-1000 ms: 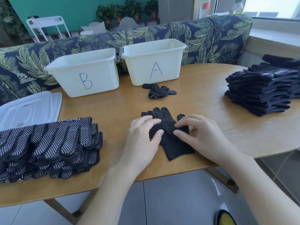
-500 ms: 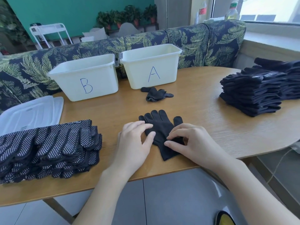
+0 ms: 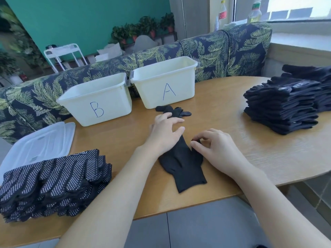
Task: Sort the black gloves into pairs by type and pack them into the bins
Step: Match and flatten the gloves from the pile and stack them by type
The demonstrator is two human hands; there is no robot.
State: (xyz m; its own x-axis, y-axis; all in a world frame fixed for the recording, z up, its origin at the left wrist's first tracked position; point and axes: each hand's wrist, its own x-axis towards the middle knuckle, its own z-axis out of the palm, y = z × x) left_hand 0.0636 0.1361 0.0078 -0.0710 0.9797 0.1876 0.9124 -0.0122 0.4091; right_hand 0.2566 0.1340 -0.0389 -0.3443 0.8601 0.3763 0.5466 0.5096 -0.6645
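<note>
Wooden table (image 3: 223,104) fills the view, backed by a leaf-print sofa (image 3: 223,51). Two white bins stand at its far side, bin B (image 3: 96,102) on the left and bin A (image 3: 166,86) beside it, both apparently without gloves so far. A plain glove (image 3: 184,167) lies flat near the front edge, cuff toward the person. The right hand (image 3: 220,151) pinches it near the thumb with curled fingers. The left hand (image 3: 164,135) hovers above its finger end, fingers spread and relaxed, grasping nothing, reaching toward a crumpled glove bundle (image 3: 173,111) that lies just in front of bin A.

A dotted stack (image 3: 53,183) sits at the left, beside clear lids (image 3: 41,142); a plain stack (image 3: 283,108) sits at the right.

To do this step well, I would keep the plain glove anchored and flat. A dotted patch shows on the bundle, so check its type before matching: plain belongs only with plain. Align cuffs and fingers, then fold the pair so it holds together in the bin.
</note>
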